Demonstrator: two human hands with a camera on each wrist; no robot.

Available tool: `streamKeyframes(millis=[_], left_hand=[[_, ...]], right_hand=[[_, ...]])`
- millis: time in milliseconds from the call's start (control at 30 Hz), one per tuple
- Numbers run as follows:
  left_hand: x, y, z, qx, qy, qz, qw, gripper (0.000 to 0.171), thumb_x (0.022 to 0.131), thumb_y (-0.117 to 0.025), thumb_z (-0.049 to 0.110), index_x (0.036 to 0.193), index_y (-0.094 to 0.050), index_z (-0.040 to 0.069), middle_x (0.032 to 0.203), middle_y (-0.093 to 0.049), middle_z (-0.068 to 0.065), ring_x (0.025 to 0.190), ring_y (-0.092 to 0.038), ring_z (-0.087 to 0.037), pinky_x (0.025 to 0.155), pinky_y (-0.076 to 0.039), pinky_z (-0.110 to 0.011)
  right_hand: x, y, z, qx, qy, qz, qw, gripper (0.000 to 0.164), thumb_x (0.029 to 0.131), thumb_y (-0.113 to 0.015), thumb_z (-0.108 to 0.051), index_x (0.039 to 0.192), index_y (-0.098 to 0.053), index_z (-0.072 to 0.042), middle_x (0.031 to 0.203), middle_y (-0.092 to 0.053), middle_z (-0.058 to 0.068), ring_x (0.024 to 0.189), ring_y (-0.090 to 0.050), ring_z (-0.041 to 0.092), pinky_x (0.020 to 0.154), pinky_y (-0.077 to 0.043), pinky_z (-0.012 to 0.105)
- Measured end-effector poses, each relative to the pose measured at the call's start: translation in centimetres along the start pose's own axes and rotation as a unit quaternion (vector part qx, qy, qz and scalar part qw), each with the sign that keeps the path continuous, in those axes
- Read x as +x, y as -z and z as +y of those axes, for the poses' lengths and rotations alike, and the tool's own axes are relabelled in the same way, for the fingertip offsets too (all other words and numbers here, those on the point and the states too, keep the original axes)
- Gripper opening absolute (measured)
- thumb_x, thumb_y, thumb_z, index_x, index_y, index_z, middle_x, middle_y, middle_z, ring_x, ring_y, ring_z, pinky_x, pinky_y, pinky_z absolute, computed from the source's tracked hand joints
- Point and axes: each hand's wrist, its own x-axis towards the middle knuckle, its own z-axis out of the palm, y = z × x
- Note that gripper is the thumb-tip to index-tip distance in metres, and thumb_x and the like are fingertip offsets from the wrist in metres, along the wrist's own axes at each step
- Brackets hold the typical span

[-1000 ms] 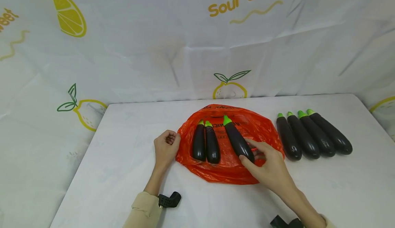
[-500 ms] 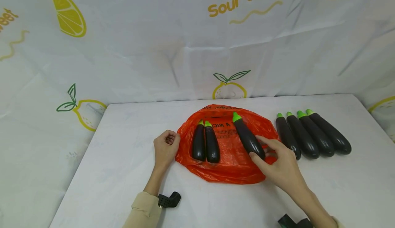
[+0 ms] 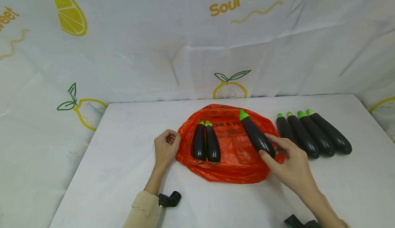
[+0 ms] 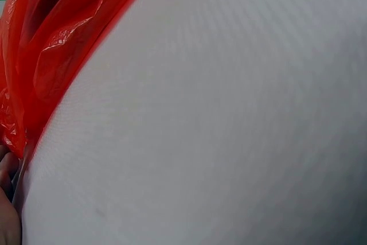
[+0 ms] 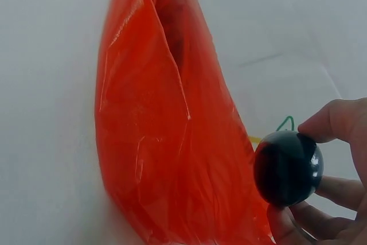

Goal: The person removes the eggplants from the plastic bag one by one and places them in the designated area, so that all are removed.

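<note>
My right hand (image 3: 291, 164) grips a dark eggplant (image 3: 256, 134) by its rounded end, over the right side of a red plastic bag (image 3: 234, 171). Its bright green stem end points away from me. In the right wrist view the eggplant's round black end (image 5: 287, 167) sits between thumb and fingers, beside the bag (image 5: 160, 142). My left hand (image 3: 166, 147) pinches the bag's left edge with curled fingers. Two more eggplants, a left one (image 3: 199, 142) and a right one (image 3: 213, 144), lie side by side at the bag's left. Only part of the left hand (image 4: 7, 216) shows in the left wrist view.
Several eggplants (image 3: 318, 135) lie in a slanted row on the white table (image 3: 123, 173), right of the bag; my right hand partly covers the nearest one. A white cloth (image 3: 139, 49) with lemon prints hangs behind the table.
My right hand has moved right with the eggplant, from the bag's middle to its right side, away from the other two. My left hand has stayed at the bag's left edge.
</note>
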Motion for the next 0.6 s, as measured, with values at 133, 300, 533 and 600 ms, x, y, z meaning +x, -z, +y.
streamKeyframes(millis=[133, 300, 533, 600], left_hand=[[0.0, 0.0, 0.0, 0.001, -0.002, -0.001, 1.0000, 0.013, 0.091, -0.067, 0.008, 0.079, -0.069, 0.003, 0.066, -0.060, -0.010, 0.061, -0.051, -0.014, 0.057, -0.045, -0.018], [0.1, 0.0, 0.0, 0.002, -0.002, 0.000, 1.0000, 0.013, 0.091, -0.066, 0.008, 0.079, -0.069, 0.003, 0.066, -0.060, -0.010, 0.060, -0.051, -0.014, 0.057, -0.046, -0.018], [0.0, 0.0, -0.1, 0.005, -0.006, 0.002, 1.0000, 0.013, 0.090, -0.067, 0.008, 0.079, -0.069, 0.003, 0.066, -0.061, -0.010, 0.060, -0.051, -0.013, 0.057, -0.046, -0.018], [0.0, 0.0, -0.1, 0.004, -0.006, 0.002, 1.0000, 0.013, 0.090, -0.067, 0.008, 0.079, -0.069, 0.003, 0.066, -0.061, -0.010, 0.060, -0.051, -0.013, 0.057, -0.046, -0.018]], right_hand=[[0.0, 0.4, 0.3, 0.016, 0.004, 0.012, 1.000, 0.046, 0.079, -0.081, -0.001, 0.123, -0.070, -0.001, 0.102, -0.068, 0.012, 0.076, -0.055, -0.005, 0.065, -0.048, 0.008], [0.1, 1.1, 0.7, 0.021, 0.007, 0.019, 1.000, 0.049, 0.078, -0.082, 0.001, 0.125, -0.069, -0.001, 0.104, -0.065, 0.009, 0.079, -0.054, -0.007, 0.068, -0.048, 0.004], [0.4, 2.0, 1.5, 0.019, 0.016, 0.025, 0.999, 0.053, 0.076, -0.085, 0.000, 0.126, -0.069, 0.000, 0.105, -0.067, 0.015, 0.083, -0.052, -0.008, 0.076, -0.045, -0.002], [0.4, 2.2, 1.7, 0.014, 0.017, 0.023, 0.999, 0.054, 0.076, -0.085, 0.000, 0.127, -0.068, 0.002, 0.106, -0.067, 0.017, 0.084, -0.051, -0.010, 0.077, -0.045, -0.003]])
